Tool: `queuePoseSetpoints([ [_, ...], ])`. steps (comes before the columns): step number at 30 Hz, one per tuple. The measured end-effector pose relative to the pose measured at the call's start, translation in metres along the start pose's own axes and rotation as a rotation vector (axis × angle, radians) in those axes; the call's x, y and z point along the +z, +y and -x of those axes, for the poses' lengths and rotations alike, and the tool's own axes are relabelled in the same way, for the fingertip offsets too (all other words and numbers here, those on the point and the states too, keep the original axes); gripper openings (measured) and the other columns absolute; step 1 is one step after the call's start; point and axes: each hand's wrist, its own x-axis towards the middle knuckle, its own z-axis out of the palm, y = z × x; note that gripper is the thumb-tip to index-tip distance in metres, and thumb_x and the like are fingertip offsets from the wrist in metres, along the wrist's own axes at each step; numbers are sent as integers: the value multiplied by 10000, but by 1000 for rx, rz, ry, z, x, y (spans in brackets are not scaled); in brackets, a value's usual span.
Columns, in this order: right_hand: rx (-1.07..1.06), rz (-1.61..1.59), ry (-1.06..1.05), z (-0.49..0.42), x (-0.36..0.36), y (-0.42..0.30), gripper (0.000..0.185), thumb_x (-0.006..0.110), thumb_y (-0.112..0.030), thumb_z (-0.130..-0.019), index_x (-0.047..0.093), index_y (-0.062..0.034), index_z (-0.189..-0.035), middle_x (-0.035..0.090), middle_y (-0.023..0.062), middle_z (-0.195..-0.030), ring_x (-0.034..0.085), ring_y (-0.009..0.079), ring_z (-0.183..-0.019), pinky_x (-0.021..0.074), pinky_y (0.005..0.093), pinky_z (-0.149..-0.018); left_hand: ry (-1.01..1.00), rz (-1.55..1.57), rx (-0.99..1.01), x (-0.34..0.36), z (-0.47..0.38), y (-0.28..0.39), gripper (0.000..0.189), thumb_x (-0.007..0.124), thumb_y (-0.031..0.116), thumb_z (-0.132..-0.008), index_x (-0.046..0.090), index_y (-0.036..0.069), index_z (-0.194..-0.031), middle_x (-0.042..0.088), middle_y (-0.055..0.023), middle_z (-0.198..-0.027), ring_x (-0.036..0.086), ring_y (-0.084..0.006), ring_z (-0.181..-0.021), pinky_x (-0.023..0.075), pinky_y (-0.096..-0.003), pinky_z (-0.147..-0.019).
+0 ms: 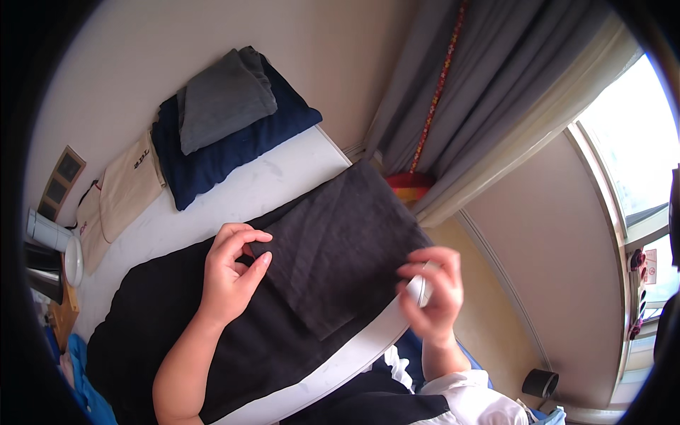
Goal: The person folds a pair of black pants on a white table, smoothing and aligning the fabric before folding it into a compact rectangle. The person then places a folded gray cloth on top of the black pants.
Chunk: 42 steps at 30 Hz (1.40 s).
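Observation:
A dark grey-black folded cloth (345, 249) lies over a larger black cloth (159, 297) on a white table (276, 178). My left hand (228, 276) is at the folded piece's left corner, with thumb and forefinger a little apart. Whether those fingertips touch the cloth is hard to see. Over by the right edge of the same piece, my right hand (435, 292) is blurred, its fingers curled and apart. Something white, probably the table's corner, shows between them; no held thing is plain.
At the table's back, a grey folded garment (228, 101) rests on navy cloth (239, 164), beside a beige cloth bag (127, 183) bearing letters. A white dish (74, 260) stands far left. Grey curtains (478, 79) hang beyond the right end, near a red and yellow object (411, 186).

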Motion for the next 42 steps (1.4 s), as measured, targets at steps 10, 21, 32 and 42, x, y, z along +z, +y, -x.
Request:
queuePoseSetpoints([
  [10,629,-610,106,24,-11,68,344,621,14,-861,550,3,-1197,587,59,-1065,565,117,-969,463,265,-853,-115,-563,491,-5,9,39,390,669,69,-557,705,105,-943,483,-74,-891,487,-191,-659,424,-271,-554],
  [21,679,-795,169,21,2,86,169,605,-32,-905,608,29,-1062,652,37,-979,601,85,-865,476,216,-791,-455,-481,589,7,13,24,359,780,102,-637,751,179,-986,603,-56,-1060,577,-246,-968,470,-424,-890],
  [32,689,-741,110,29,2,96,246,596,-122,-943,593,19,-1145,653,16,-972,599,81,-871,479,226,-778,-327,-544,782,14,18,12,311,773,109,-665,747,157,-971,627,-58,-1043,604,-234,-951,495,-399,-860],
  [42,112,-284,-139,-35,-46,47,681,697,-251,-825,438,-10,-1407,409,197,-1474,407,326,-1355,296,423,-1108,-233,-596,511,16,18,19,578,715,398,-765,624,102,-1253,420,-212,-1438,381,-397,-1339,321,-538,-1076],
])
